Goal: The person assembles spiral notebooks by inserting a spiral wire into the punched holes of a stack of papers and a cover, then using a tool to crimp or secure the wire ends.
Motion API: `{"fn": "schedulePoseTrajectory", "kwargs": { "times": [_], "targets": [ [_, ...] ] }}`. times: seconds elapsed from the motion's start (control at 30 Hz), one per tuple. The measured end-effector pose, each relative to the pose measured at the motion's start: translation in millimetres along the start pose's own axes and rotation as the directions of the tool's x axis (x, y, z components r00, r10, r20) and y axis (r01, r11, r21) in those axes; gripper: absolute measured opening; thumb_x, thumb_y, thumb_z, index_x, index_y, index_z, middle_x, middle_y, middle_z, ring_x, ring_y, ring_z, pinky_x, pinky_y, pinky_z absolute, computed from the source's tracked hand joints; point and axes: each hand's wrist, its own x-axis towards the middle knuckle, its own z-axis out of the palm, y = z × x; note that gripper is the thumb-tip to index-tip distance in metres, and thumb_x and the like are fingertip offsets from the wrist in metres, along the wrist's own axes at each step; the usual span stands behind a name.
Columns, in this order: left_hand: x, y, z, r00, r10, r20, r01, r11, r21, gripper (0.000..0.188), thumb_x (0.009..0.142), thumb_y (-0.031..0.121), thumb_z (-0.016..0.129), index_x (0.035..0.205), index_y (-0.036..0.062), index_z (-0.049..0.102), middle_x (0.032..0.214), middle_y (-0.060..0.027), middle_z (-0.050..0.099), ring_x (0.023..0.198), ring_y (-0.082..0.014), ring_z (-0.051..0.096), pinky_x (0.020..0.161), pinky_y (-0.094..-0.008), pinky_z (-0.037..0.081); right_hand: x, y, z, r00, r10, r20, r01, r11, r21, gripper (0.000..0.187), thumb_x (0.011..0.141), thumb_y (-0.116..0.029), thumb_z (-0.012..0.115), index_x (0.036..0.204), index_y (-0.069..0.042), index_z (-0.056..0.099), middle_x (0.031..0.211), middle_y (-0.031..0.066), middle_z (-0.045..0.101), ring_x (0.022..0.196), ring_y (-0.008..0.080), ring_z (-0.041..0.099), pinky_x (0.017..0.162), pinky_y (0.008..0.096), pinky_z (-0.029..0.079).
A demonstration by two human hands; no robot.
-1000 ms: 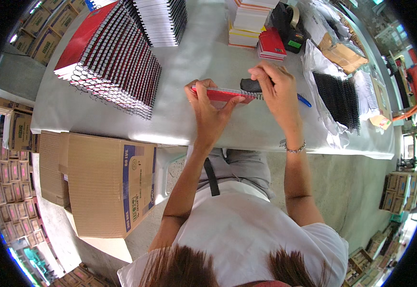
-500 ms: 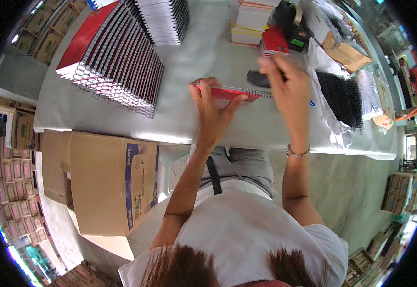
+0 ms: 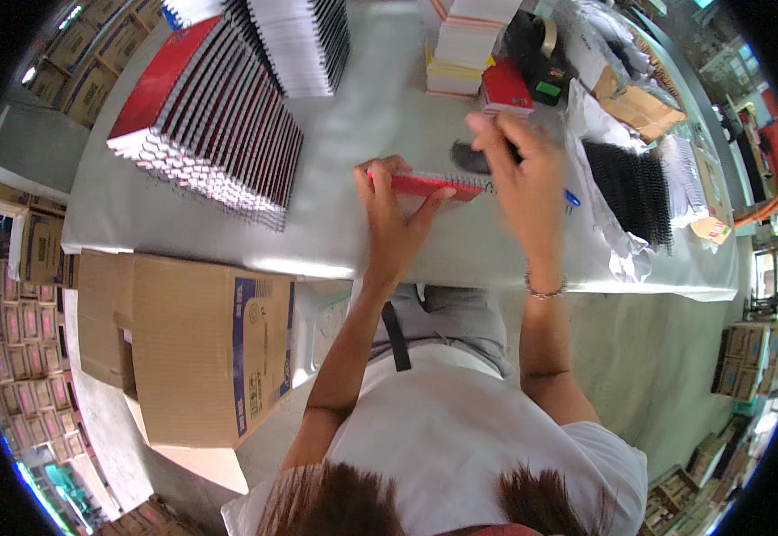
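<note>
My left hand (image 3: 391, 210) is closed on a small red-covered notebook (image 3: 425, 185), thumb along the near side and fingers over its left end. A dark wire coil (image 3: 480, 183) runs along the notebook's upper edge and reaches its right end. Just right of that end is my right hand (image 3: 525, 174), raised with bent fingers. Motion blurs it, so I cannot tell whether anything is between the fingers. Partly behind it, a black curved object (image 3: 469, 157) lies on the table.
Tall rows of red spiral notebooks (image 3: 215, 125) stand at left, with white-paged ones (image 3: 295, 45) behind. Paper stacks (image 3: 465, 54), a red notebook pile (image 3: 505, 87) and a black tape dispenser (image 3: 541, 54) are farther back. Black coils (image 3: 630, 192) lie right. A cardboard box (image 3: 188, 348) sits below the table's left edge.
My right hand has moved slightly left and stays blurred. Less coil shows beyond the notebook's right end. My left hand keeps its hold, and the whole view has shifted a little.
</note>
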Motion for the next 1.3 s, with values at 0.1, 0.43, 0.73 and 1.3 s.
{"fn": "schedulePoseTrajectory", "kwargs": {
  "times": [0.1,0.43,0.73,1.3],
  "targets": [
    [1.2,-3.4,2.4,0.998,0.05,-0.025,-0.05,0.998,0.028,0.065,0.072,0.026,0.091,0.115,0.0025,0.046,0.109,-0.0137,0.045,0.104,-0.0309,0.046,0.09,-0.0415,0.042,9.3,-0.5,3.4,0.971,-0.02,0.237,0.072,0.975,-0.211,0.034,0.092,-0.031,0.07,0.073,-0.004,0.061,0.063,0.0139,0.06,0.06,0.0354,0.059,0.063,0.0423,0.047],
    [4.6,-2.7,5.7,0.999,0.031,0.013,-0.031,0.999,0.008,0.066,0.074,0.024,0.09,0.117,0.0021,0.045,0.11,-0.0123,0.046,0.105,-0.0286,0.045,0.091,-0.0411,0.041,9.8,11.7,18.1,0.978,-0.122,0.168,0.155,0.968,-0.199,0.032,0.092,-0.03,0.07,0.073,-0.005,0.061,0.061,0.015,0.059,0.06,0.0378,0.058,0.062,0.045,0.047],
    [7.3,-2.6,4.0,0.998,0.038,0.045,-0.036,0.999,-0.033,0.064,0.076,0.021,0.088,0.119,0.0023,0.045,0.111,-0.013,0.045,0.105,-0.0287,0.046,0.091,-0.0404,0.043,9.0,25.5,38.3,0.965,-0.106,0.242,0.163,0.959,-0.233,0.029,0.092,-0.028,0.07,0.076,-0.005,0.064,0.065,0.0153,0.062,0.062,0.037,0.062,0.063,0.0459,0.049],
    [7.6,-6.1,-0.7,0.997,0.033,0.067,-0.028,0.997,-0.073,0.059,0.078,0.022,0.087,0.116,0.001,0.046,0.11,-0.0124,0.047,0.104,-0.0282,0.047,0.091,-0.0405,0.043,15.7,-2.4,18.7,0.976,-0.083,0.201,0.118,0.978,-0.17,0.039,0.096,-0.033,0.065,0.072,-0.002,0.061,0.061,0.0155,0.059,0.057,0.0369,0.058,0.055,0.0422,0.046]
  ]
}}
